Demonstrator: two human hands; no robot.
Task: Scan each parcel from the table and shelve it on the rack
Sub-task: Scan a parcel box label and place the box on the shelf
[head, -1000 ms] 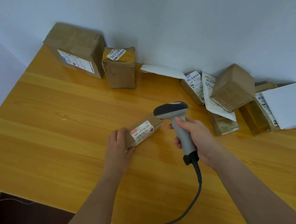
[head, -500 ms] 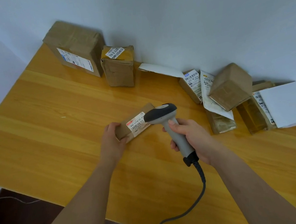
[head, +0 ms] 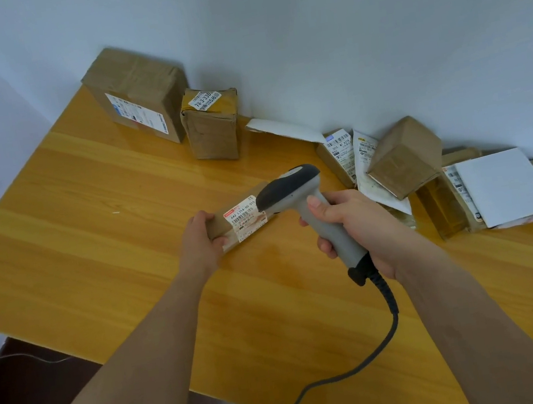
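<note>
We hold the parcel [head: 240, 221] near the middle of the frame, low over the table [head: 90, 235]; we cannot tell if its far end touches the wood. Our left hand [head: 199, 237] grips its left end, thumb on the near side and fingers curled over the far edge, so the label [head: 245, 219] faces up and stays uncovered. Our right hand [head: 358, 222] is wrapped around the handle of the scanner [head: 294, 190], and the scanner head hangs just over the right part of the label, pointing left and down at it, probably to read the barcode. The long axis of the parcel runs from lower left to upper right of the frame. The other parcels [head: 212, 123] wait along the wall [head: 337, 35], from upper left to the right edge.
</note>
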